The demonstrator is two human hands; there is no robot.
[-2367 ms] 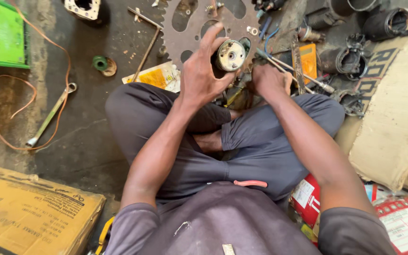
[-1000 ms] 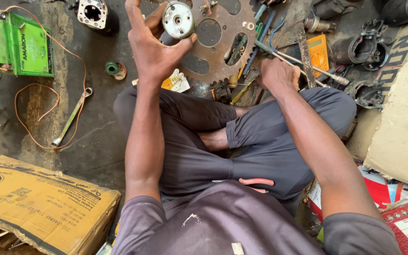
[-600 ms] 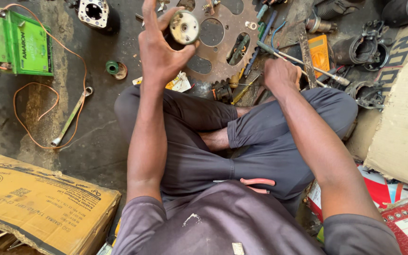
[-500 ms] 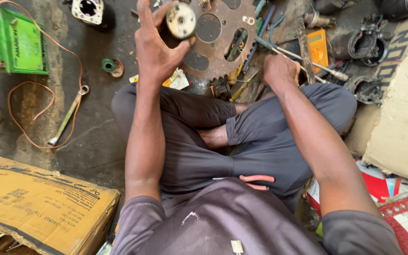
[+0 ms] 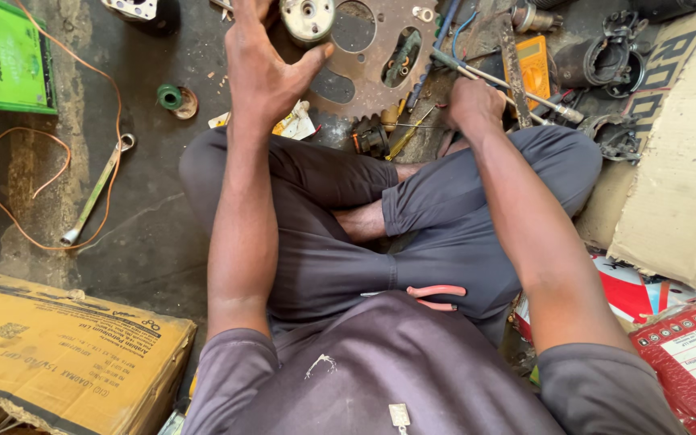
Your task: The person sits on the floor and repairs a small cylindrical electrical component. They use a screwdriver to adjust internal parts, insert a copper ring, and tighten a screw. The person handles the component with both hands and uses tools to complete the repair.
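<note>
Since the earlier frames our left hand (image 5: 263,68) has carried the round silver motor part (image 5: 306,18) up and away from our lap, so that it now sits at the very top edge of the view, over the rusty toothed plate (image 5: 376,60) lying on the floor. We grip the part with fingers spread around its side, thumb reaching up to its lower rim; the upper half of it is cut off by the frame. Our right hand (image 5: 473,105) has stayed low beside the right knee, curled among the loose tools; we cannot tell whether it is pinching the thin metal rod (image 5: 509,84) that runs past it or only resting there.

The hold on the part looks wide and loose to us rather than firm, and the arm is stretched far out. If the fingers slip, the part would likely drop onto the toothed plate and could be dented or roll off among the clutter. The right hand works close to sharp ends and the yellow meter (image 5: 533,68), so a blind grope could nick a finger or knock something over. The orange wire (image 5: 26,193) looped beside the wrench (image 5: 94,193) lies well apart from both hands.
</note>
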